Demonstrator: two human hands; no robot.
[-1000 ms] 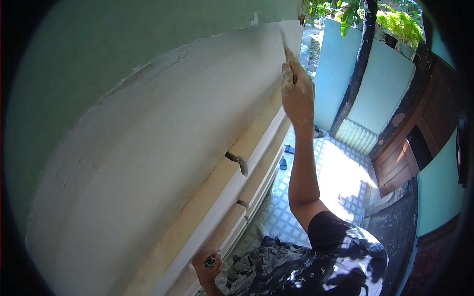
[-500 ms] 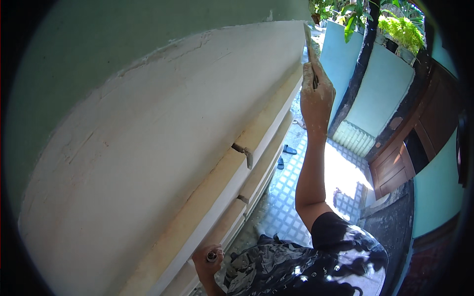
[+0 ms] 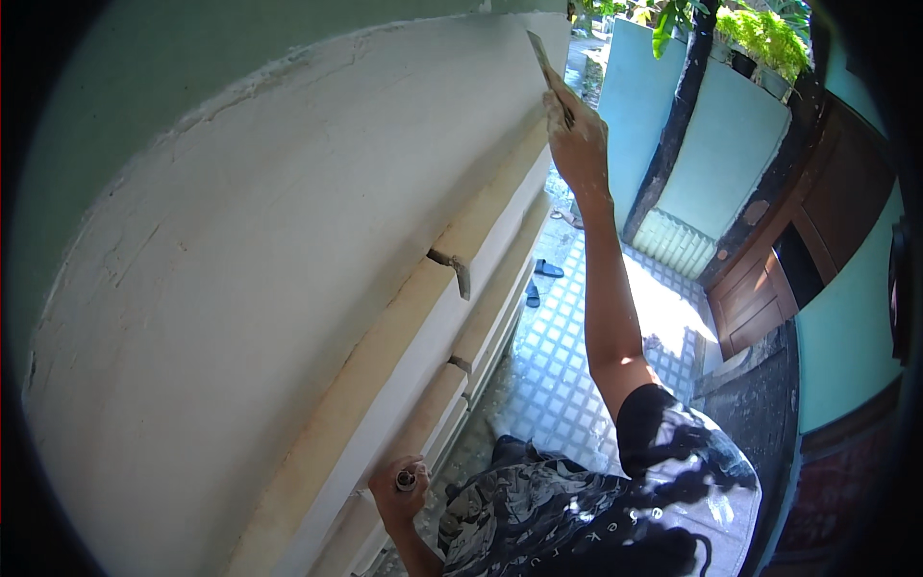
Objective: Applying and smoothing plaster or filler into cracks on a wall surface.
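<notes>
My right hand [image 3: 581, 144], dusted with pale smears, is raised at the far end of the wall. Its fingers are closed around a putty knife [image 3: 538, 56], whose thin flat blade lies at the white plastered wall area [image 3: 288, 202]; contact cannot be made out. Low and near me, my left hand [image 3: 392, 490] is closed around a tool with a round, hollow-looking handle end [image 3: 406, 479]. The rest of that tool is hidden. This hand sits beside the lower stepped ledges, below the cream ledge [image 3: 370, 361].
Green paint [image 3: 87, 87] borders the plaster. The ledges have dark notches [image 3: 450, 261]. Dark slippers [image 3: 548, 268] lie on the tiled floor [image 3: 553, 385]. Light blue panels [image 3: 735, 144], potted plants [image 3: 764, 43] and a brown wooden door [image 3: 760, 303] stand to the right.
My right hand has moved the putty knife left, from the wall's far edge onto the plaster. The view has shifted slightly. My left hand keeps its hold on its tool.
</notes>
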